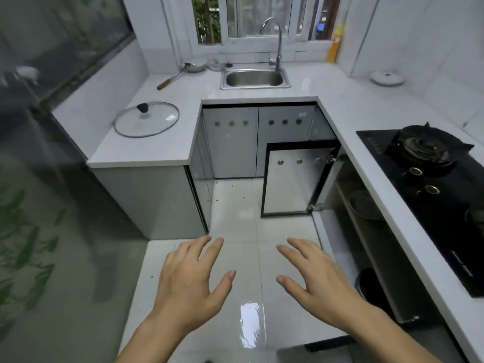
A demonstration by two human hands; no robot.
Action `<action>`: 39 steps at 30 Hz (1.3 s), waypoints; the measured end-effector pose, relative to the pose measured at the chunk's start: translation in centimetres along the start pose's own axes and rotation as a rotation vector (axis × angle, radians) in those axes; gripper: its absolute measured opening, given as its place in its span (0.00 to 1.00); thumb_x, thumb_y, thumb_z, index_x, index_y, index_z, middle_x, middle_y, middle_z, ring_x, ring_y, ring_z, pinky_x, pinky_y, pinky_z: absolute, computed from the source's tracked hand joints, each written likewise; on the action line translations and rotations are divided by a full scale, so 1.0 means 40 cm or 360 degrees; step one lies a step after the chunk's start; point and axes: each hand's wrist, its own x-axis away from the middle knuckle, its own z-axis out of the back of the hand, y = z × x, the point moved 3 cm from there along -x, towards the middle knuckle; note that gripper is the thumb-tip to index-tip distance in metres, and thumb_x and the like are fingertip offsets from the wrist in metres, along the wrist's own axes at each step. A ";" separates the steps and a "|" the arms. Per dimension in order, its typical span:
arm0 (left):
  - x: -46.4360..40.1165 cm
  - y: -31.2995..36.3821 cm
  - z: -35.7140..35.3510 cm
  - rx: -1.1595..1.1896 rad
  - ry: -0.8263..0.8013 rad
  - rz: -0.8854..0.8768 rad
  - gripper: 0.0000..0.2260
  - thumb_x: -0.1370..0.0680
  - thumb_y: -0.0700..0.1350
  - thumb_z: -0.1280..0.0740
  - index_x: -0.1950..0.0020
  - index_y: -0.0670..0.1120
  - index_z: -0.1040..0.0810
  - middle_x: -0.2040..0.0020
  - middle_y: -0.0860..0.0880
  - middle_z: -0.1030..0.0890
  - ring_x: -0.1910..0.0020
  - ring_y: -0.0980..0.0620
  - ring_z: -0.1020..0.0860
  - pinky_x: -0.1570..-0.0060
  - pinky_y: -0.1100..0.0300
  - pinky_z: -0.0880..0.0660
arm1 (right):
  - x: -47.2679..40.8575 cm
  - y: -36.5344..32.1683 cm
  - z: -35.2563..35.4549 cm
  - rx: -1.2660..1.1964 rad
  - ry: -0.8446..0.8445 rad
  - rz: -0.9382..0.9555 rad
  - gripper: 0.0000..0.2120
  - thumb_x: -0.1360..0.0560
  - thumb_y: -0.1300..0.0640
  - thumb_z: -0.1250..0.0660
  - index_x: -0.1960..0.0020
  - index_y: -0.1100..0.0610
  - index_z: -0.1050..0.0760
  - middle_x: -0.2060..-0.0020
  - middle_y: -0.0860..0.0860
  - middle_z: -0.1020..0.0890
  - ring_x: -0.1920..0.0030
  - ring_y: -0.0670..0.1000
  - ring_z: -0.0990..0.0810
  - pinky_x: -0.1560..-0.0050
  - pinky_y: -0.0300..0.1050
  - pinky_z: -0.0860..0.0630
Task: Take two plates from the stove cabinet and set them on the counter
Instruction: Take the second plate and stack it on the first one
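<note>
Here both hands are empty and spread wide, palms down, over the floor tiles: the left hand (192, 280) and the right hand (318, 277) hover side by side, well apart from any dish. The stove cabinet (366, 231) stands open under the right-hand run of the counter (348, 113), below the black gas stove (429, 184), and its door (293, 179) is swung out toward the sink side. On the upper shelf, near the front edge, lies a dark round dish, which I take for the plates (364, 205); the shade is too deep to tell whether it is one plate or a stack. A dark round pot (369, 282) sits lower, at the front of the cabinet floor. As a judgement, plates of this kind are stiff, rather heavy for their size, smooth and breakable, so they can slide against each other when they are tilted. It seems best to take hold at the rim on opposite sides, thumbs on top and fingers beneath, and to keep them level under the counter edge. The free white surface near the stove's left edge looks like a good place to set them.
</note>
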 end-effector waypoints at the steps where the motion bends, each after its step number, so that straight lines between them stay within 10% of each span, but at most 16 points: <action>1: -0.029 -0.022 -0.001 0.0008 -0.0003 -0.0007 0.25 0.29 0.59 0.38 0.37 0.46 0.22 0.44 0.45 0.19 0.46 0.44 0.21 0.52 0.48 0.24 | -0.032 -0.001 -0.001 0.0003 0.0004 -0.0014 0.28 0.25 0.37 0.45 0.27 0.46 0.39 0.28 0.48 0.34 0.28 0.48 0.40 0.33 0.41 0.43; 14: -0.481 -0.193 -0.018 0.0047 -0.0140 -0.0467 0.25 0.28 0.59 0.38 0.37 0.46 0.23 0.43 0.46 0.19 0.45 0.44 0.22 0.51 0.48 0.25 | -0.355 0.002 0.029 0.0030 0.0181 -0.0425 0.28 0.25 0.39 0.44 0.28 0.49 0.37 0.30 0.50 0.31 0.29 0.50 0.37 0.32 0.44 0.39; 39: -1.301 0.310 -0.504 0.0017 -0.0588 -0.1480 0.26 0.27 0.63 0.40 0.35 0.50 0.26 0.40 0.47 0.20 0.44 0.45 0.22 0.49 0.48 0.25 | -0.617 0.629 0.097 -0.0107 0.0413 -0.1323 0.26 0.26 0.38 0.45 0.32 0.47 0.35 0.35 0.47 0.26 0.35 0.48 0.30 0.40 0.42 0.32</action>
